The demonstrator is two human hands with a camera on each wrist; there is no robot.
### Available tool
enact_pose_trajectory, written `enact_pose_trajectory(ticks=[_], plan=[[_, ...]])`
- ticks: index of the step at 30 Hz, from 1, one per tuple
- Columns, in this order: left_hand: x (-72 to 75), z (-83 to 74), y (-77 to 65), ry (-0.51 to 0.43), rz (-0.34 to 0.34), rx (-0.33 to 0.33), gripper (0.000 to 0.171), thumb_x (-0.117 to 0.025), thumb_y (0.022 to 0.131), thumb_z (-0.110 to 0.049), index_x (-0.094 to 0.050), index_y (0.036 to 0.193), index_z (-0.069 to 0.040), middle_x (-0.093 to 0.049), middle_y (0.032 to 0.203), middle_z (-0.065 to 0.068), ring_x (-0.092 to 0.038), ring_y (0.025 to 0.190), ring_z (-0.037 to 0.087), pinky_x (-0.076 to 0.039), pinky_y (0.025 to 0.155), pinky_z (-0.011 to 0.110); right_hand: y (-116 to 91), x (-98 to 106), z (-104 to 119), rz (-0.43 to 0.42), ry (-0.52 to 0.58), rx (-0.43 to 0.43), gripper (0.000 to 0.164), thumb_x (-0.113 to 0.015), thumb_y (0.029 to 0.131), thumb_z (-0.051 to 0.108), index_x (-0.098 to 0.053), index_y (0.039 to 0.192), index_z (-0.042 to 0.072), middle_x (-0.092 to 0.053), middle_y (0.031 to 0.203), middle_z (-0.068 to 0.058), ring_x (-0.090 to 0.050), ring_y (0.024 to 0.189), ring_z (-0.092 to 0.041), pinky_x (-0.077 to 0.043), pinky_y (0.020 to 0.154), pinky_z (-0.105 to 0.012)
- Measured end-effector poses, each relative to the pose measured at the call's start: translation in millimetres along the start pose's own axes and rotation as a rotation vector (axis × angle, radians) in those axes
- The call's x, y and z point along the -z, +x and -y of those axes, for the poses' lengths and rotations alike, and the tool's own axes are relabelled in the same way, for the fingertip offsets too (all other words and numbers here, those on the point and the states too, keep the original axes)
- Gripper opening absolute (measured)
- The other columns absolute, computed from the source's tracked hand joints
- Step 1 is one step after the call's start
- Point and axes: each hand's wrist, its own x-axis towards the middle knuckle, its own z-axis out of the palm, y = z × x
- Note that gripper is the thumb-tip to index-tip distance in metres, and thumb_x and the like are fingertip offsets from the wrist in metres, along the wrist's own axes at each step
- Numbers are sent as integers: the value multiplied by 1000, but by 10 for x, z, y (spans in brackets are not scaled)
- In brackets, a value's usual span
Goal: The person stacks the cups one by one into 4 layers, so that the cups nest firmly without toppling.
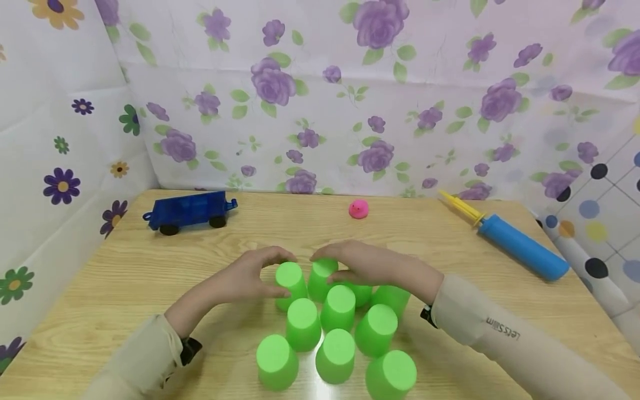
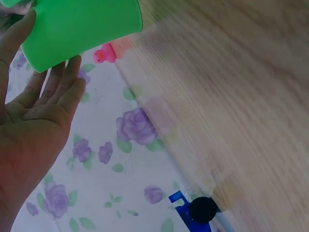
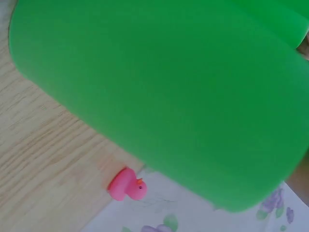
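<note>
Several bright green cups stand mouth down in a close group on the wooden table, among them a front cup [image 1: 277,361] and a middle cup [image 1: 338,307]. My left hand [image 1: 245,278] holds the far-left cup [image 1: 290,275], thumb at its near side and fingers behind. In the left wrist view, that hand [image 2: 38,116] has thumb and fingertips at a green cup [image 2: 87,34]. My right hand [image 1: 370,266] grips the neighbouring back-row cup [image 1: 321,273] near its top. A large green cup [image 3: 154,96] fills most of the right wrist view and hides most of that hand.
A blue toy wagon [image 1: 190,211] stands at the back left of the table [image 1: 125,278]. Near the back edge sits a pink rubber duck [image 1: 358,209]. At the right lies a blue hand pump [image 1: 522,246] with a yellow nozzle. Flowered cloth [image 1: 320,100] hangs behind.
</note>
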Motion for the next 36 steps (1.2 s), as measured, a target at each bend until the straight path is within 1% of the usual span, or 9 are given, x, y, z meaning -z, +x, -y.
enact_pose_trajectory(ticks=[4,10,14,17,20,25,27,31,36], plan=[[66,-15,17,48,-31,-25,46,-79,76,-24,-58,116,-15,-61,113,-3,-55,113,23,-42,100,45,-1,-9,51,-14,-39,5,46,-64,89,19,-50,130,3,-54,130,-8,-50,122,-23,-41,102,-35],[165,50,123,156,-166,37,48,-78,77,-28,-58,118,-12,-62,114,1,-58,106,24,-46,94,45,-11,-20,53,-18,-45,15,46,-63,90,19,-49,130,2,-54,131,-11,-51,121,-25,-42,101,-35],[238,70,249,101,-248,82,49,-77,78,-30,-57,120,-14,-61,114,3,-58,106,26,-49,90,45,-8,-31,39,-26,-36,6,47,-64,89,18,-49,131,2,-54,131,-11,-50,122,-25,-41,102,-35],[283,57,351,42,-281,122,50,-76,78,-32,-56,121,-17,-60,116,3,-58,107,27,-50,87,45,-7,-35,35,-29,-44,4,47,-64,89,18,-49,131,2,-54,132,-10,-50,123,-25,-41,102,-36],[307,57,457,16,-285,153,51,-75,79,-36,-55,123,-19,-59,119,3,-56,108,28,-50,87,44,-1,-29,44,-36,-46,15,47,-64,89,18,-50,130,2,-54,132,-10,-49,123,-25,-40,103,-36],[282,110,647,-5,-264,151,53,-73,81,-35,-54,125,-14,-57,120,7,-54,110,33,-48,91,44,-1,-12,46,-44,-31,20,47,-64,89,18,-50,132,5,-53,133,-10,-48,124,-24,-40,103,-35],[274,128,682,-12,-251,147,54,-72,81,-35,-53,126,-11,-56,121,10,-54,111,35,-47,92,44,5,-10,51,-44,-30,11,48,-64,89,20,-50,133,7,-52,134,-8,-47,125,-23,-39,104,-35],[259,176,713,-17,-236,186,56,-73,81,-32,-52,128,-11,-55,123,13,-53,112,37,-48,90,45,15,-19,50,-49,-43,12,46,-63,90,22,-50,132,7,-53,133,-7,-48,124,-23,-40,103,-35],[206,205,744,-38,-226,210,56,-74,81,-26,-51,130,-12,-54,125,11,-53,113,33,-48,91,44,-14,-14,38,-52,-36,20,47,-64,89,21,-51,131,5,-53,133,-9,-50,122,-25,-41,102,-36]])
